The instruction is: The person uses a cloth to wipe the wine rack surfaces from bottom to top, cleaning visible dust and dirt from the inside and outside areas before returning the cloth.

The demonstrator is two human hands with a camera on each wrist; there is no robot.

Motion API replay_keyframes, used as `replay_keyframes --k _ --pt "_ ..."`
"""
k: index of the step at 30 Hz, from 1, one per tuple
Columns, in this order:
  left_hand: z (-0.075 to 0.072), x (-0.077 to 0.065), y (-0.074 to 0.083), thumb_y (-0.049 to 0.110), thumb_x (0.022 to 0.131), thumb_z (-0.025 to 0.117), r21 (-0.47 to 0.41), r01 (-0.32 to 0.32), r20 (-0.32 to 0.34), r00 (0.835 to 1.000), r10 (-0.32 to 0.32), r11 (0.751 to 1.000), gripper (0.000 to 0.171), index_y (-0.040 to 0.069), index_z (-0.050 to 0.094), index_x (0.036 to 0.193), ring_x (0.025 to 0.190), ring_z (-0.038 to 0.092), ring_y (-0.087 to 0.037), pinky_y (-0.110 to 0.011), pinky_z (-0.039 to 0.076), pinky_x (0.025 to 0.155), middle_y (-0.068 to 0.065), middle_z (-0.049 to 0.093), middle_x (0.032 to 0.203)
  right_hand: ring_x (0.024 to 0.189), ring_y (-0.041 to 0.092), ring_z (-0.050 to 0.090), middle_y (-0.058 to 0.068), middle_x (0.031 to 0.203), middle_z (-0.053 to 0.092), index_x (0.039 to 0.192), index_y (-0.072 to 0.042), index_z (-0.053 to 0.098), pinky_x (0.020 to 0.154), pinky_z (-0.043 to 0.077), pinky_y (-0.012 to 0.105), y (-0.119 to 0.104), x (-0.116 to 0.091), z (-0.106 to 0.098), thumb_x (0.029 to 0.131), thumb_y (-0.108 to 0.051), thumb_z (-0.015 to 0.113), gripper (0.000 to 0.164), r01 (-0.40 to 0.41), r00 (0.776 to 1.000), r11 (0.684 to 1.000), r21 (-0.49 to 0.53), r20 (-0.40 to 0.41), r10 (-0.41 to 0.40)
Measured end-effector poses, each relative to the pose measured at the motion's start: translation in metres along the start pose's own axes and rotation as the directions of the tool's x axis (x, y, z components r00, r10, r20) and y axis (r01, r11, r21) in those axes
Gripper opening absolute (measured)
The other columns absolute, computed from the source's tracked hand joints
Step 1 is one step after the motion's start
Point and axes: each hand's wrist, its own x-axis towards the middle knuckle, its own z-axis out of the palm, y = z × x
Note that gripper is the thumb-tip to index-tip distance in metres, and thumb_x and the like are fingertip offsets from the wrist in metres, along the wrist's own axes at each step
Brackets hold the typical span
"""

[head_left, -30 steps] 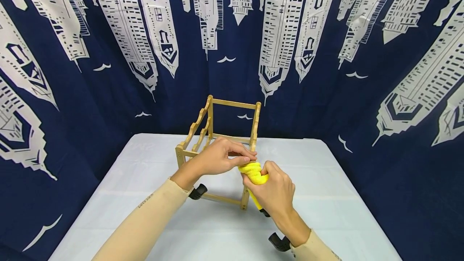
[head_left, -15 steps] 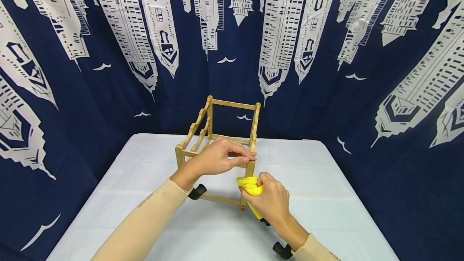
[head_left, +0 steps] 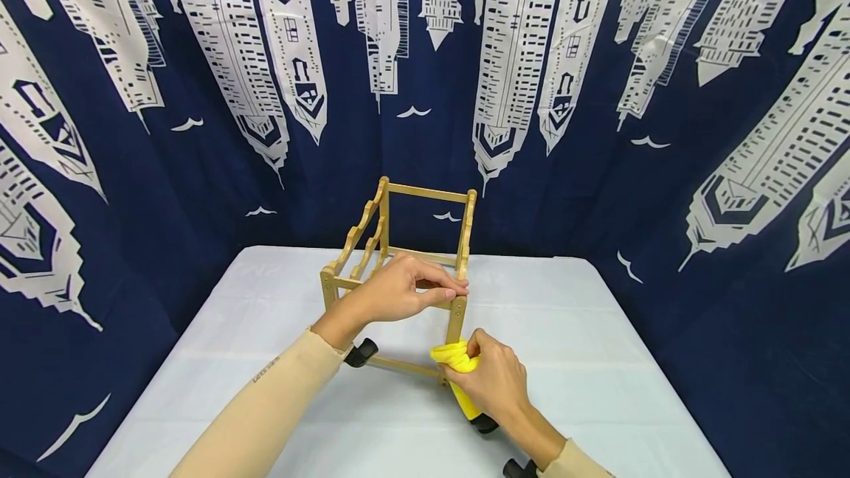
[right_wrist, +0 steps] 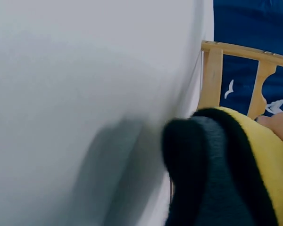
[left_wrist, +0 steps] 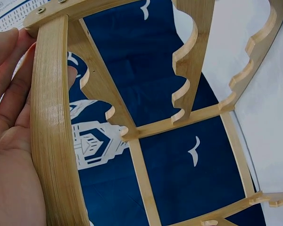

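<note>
A wooden rack (head_left: 428,192) with scalloped side rails stands on the table. My left hand (head_left: 405,288) holds its near right top corner, fingers and thumb over the front rail; in the left wrist view that hand (left_wrist: 14,117) lies along the broad rail (left_wrist: 54,117), with a fingertip showing past its other side. Lower down, my right hand (head_left: 494,375) grips a bunched yellow cloth (head_left: 454,355) against the near right post (head_left: 456,319). The cloth's loose end hangs below the hand, tipped black. Up close in the right wrist view, that end (right_wrist: 212,174) shows black and dark grey bands.
The white-covered table (head_left: 584,330) extends on both sides of the rack. Behind it hangs a dark blue curtain (head_left: 425,146) printed with white buildings and birds. A black fitting (head_left: 361,352) sits at the left wrist, another (head_left: 518,469) at the right.
My right hand and the yellow cloth have slid down the near right post from its top toward its foot, baring the upper post. The left hand stays at the corner.
</note>
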Motion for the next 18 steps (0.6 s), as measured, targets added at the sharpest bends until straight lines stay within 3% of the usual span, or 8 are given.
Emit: replay_keyframes --k 10,15,18 --pt "0.001 -0.001 0.0 0.017 0.114 0.076 -0.001 -0.009 -0.009 1.0 0.009 1.0 0.02 0.015 0.09 0.128 0.136 0.081 -0.019 -0.022 0.068 0.104 -0.002 0.086 0.14 0.067 0.012 0.06 -0.005 0.081 0.071 0.091 -0.018 0.069 0.054 0.047 0.03 0.017 -0.001 0.012 0.076 -0.049 0.111 0.054 -0.039 0.984 0.997 -0.069 0.17 0.05" --pt "0.002 -0.003 0.0 0.017 0.114 0.076 0.015 -0.017 -0.015 1.0 0.017 1.0 0.021 0.014 0.09 0.129 0.135 0.082 -0.02 -0.023 0.068 0.105 -0.002 0.086 0.141 0.073 0.011 0.063 -0.002 0.092 0.078 0.096 -0.018 0.071 0.059 0.054 0.03 0.022 -0.004 0.013 0.074 -0.044 0.113 0.054 -0.009 0.989 1.0 -0.016 0.145 0.011" --pt "0.002 -0.003 0.001 0.017 0.114 0.076 0.022 -0.02 -0.017 1.0 0.021 1.0 0.021 0.014 0.09 0.131 0.134 0.082 -0.019 -0.022 0.068 0.104 -0.001 0.086 0.141 0.084 0.012 0.07 -0.001 0.103 0.083 0.098 -0.019 0.073 0.07 0.062 0.033 0.023 -0.006 0.01 0.073 -0.041 0.115 0.053 0.011 0.996 1.0 0.025 0.086 -0.013"
